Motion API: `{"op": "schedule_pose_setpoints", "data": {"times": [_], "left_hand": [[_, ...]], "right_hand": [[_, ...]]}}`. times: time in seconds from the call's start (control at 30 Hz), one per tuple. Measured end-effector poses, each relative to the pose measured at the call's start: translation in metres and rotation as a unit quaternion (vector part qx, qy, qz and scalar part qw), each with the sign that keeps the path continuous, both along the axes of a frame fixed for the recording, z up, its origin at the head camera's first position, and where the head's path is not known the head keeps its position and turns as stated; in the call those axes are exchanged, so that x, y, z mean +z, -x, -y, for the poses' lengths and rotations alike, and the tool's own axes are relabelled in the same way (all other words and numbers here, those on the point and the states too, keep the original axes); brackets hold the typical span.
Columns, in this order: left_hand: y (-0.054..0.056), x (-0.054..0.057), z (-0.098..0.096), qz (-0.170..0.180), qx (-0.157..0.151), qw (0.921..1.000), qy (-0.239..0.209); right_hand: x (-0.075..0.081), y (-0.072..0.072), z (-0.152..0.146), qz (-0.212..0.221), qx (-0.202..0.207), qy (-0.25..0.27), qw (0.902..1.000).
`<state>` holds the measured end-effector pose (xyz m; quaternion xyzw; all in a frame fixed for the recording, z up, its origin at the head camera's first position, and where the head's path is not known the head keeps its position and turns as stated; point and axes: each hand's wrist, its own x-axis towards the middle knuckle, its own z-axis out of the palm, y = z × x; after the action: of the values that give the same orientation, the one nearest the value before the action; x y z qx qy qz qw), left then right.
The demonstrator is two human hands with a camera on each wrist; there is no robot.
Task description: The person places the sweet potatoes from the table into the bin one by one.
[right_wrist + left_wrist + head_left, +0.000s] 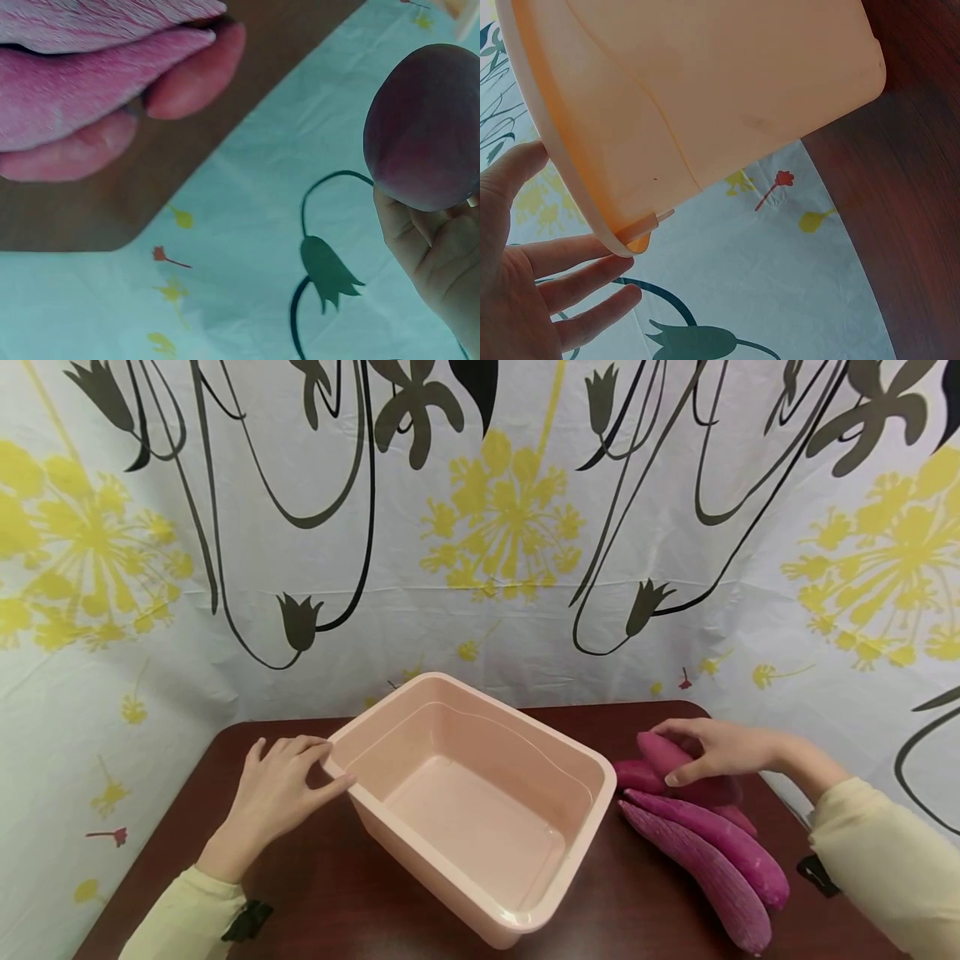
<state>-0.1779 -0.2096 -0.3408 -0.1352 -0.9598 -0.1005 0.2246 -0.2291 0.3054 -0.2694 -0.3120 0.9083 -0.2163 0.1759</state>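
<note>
My left hand (281, 789) pinches the rim of a pale pink plastic basin (431, 681); in the left wrist view the thumb and fingers (585, 289) meet the rim from its two sides. The basin stands at an angle, its inside bare. To its right, my right hand (720, 747) grips a smooth pink-purple sweet potato (660, 752) from above. The right wrist view shows its rounded end (424, 127) above the fingers. Below it lie two long purple eggplants (705, 868), side by side, with more reddish sweet potato (637, 775) partly hidden behind them.
A dark red-brown table (307, 893) bears everything, its rounded back corners close to a hanging white cloth (487, 643) printed with yellow and grey flowers. Dark bands (247, 920) sit at both sleeves. The basin takes up the table's middle.
</note>
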Motion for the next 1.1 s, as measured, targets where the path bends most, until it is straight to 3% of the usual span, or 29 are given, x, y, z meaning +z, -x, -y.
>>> {"op": "schedule_pose_setpoints", "data": {"times": [0.2, 0.43, 1.1], "left_hand": [[0.0, -0.001, 0.001, 0.002, 0.0, 1.0, -0.001], [0.0, -0.001, 0.002, 0.005, 0.001, 1.0, -0.002], [0.001, 0.001, 0.0, 0.012, 0.002, 0.9999, -0.003]], "right_hand": [[0.02, 0.006, 0.013, 0.0, 0.0, -0.009, 1.0], [0.038, 0.014, 0.033, -0.028, 0.02, -0.035, 0.9988], [0.068, 0.035, 0.104, 0.016, 0.037, -0.054, 0.9977]]}}
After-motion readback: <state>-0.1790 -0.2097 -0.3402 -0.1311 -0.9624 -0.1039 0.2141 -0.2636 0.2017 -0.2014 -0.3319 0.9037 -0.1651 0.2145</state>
